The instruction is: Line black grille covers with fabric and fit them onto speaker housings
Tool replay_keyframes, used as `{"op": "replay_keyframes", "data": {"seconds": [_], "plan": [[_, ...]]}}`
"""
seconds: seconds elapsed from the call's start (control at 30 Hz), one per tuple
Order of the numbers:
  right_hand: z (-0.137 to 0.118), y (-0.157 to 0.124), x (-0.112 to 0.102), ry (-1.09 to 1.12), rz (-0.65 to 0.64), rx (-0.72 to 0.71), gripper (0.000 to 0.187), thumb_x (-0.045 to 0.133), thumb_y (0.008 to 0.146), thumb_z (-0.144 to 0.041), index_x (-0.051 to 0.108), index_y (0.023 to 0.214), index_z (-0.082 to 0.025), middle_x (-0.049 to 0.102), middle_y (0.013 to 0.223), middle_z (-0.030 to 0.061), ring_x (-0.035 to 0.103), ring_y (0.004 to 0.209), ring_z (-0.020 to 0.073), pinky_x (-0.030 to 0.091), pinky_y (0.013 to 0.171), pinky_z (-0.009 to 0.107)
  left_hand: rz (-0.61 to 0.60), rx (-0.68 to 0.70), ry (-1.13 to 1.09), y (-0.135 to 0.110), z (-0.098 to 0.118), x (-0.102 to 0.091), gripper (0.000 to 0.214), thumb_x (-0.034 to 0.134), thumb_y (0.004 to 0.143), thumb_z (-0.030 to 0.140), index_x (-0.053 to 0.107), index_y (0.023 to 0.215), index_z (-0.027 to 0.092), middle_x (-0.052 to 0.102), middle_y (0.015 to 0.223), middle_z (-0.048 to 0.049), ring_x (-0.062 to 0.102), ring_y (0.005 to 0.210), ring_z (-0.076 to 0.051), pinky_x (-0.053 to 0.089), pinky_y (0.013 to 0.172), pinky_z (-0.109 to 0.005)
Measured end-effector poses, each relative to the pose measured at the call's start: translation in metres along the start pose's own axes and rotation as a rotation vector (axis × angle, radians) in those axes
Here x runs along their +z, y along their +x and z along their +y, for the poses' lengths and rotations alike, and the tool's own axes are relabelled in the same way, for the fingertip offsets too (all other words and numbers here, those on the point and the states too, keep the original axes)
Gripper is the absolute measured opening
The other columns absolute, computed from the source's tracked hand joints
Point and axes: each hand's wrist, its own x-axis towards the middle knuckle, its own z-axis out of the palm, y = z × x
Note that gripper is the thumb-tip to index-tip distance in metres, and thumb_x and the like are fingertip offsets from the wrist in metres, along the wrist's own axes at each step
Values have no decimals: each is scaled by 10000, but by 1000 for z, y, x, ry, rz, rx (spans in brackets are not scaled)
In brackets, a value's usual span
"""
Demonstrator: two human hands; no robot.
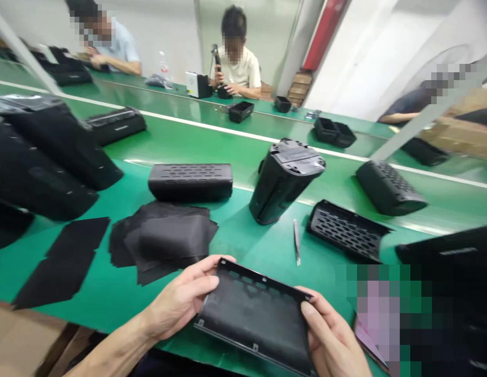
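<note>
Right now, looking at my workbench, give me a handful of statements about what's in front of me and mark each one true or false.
1. Both hands grip one black panel. True: the left hand and right hand hold the black panel at its two ends.
2. The tweezers are pinched in the right fingers. False: the tweezers lie loose on the green table, beyond the panel.
3. A heap of black fabric sheets lies beyond the left hand. True: the fabric sheets are piled there.
4. The tall black housing lies flat on its side. False: the black housing stands on end, leaning slightly.
5. A perforated grille lies right of the tweezers. True: the grille rests there.
</note>
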Motion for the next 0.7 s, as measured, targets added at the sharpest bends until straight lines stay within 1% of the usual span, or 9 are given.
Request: {"op": "replay_keyframes", "data": {"seconds": [0.07, 0.17, 0.27, 0.33, 0.47, 0.53, 0.63, 0.7], "plan": [[0, -2, 7, 27, 13, -9, 581, 915, 879, -513, 705, 1350, -244, 754, 1158, 96, 732, 1013, 285, 617, 874, 372, -13, -42, -44, -1, 1, 0, 459, 807, 922, 329, 736, 1368, 248, 767, 1153, -57, 704, 1011, -195, 563, 902, -254], [1, -6, 11, 57, -2, -4, 492, 886, 922, -496, 701, 1314, -264, 748, 1129, 71, 725, 976, 241, 603, 868, 335, -11, -63, -49, -3, 2, 2, 461, 768, 965, 311, 704, 1416, 242, 782, 1227, -82, 730, 1035, -206, 581, 947, -284], [0, -9, 14, 103, 28, -10, 440, 902, 911, -473, 714, 1249, -262, 744, 1109, 61, 718, 954, 222, 595, 859, 317, -10, -52, -42, -4, 1, 3, 439, 758, 979, 299, 705, 1411, 245, 758, 1333, -89, 743, 1049, -206, 591, 961, -291], [-1, -9, 14, 142, 42, -10, 411, 904, 908, -459, 722, 1221, -265, 743, 1104, 58, 716, 949, 223, 593, 860, 322, -9, -47, -42, -4, 0, 4, 429, 758, 982, 295, 707, 1405, 250, 751, 1359, -90, 745, 1072, -209, 597, 965, -293], [-2, -3, 6, 76, -64, 4, 452, 904, 893, -507, 733, 1226, -254, 747, 1094, 78, 719, 948, 257, 598, 868, 366, -28, -38, -37, -4, -1, 3, 423, 757, 983, 301, 713, 1401, 248, 765, 1308, -90, 749, 1077, -215, 607, 935, -285], [-3, -2, 2, 33, -91, 3, 501, 914, 872, -534, 736, 1239, -242, 748, 1096, 91, 720, 957, 274, 599, 876, 382, -46, -32, -41, -4, -2, 2, 439, 772, 968, 307, 719, 1400, 252, 760, 1317, -87, 746, 1105, -226, 604, 956, -290], [-6, -5, 6, 28, -61, -6, 534, 933, 843, -540, 740, 1233, -231, 749, 1091, 98, 722, 977, 286, 598, 897, 393, -50, -3, -50, -4, -2, 0, 460, 789, 933, 287, 735, 1388, 248, 718, 1413, -95, 714, 1217, -263, 587, 1033, -322], [-9, -8, 13, 39, -7, -13, 534, 942, 830, -535, 743, 1212, -220, 751, 1065, 95, 724, 992, 294, 599, 905, 397, -54, 2, -39, -4, -2, 0, 475, 804, 908, 259, 744, 1379, 245, 734, 1361, -97, 708, 1226, -276, 584, 1044, -340]]}}
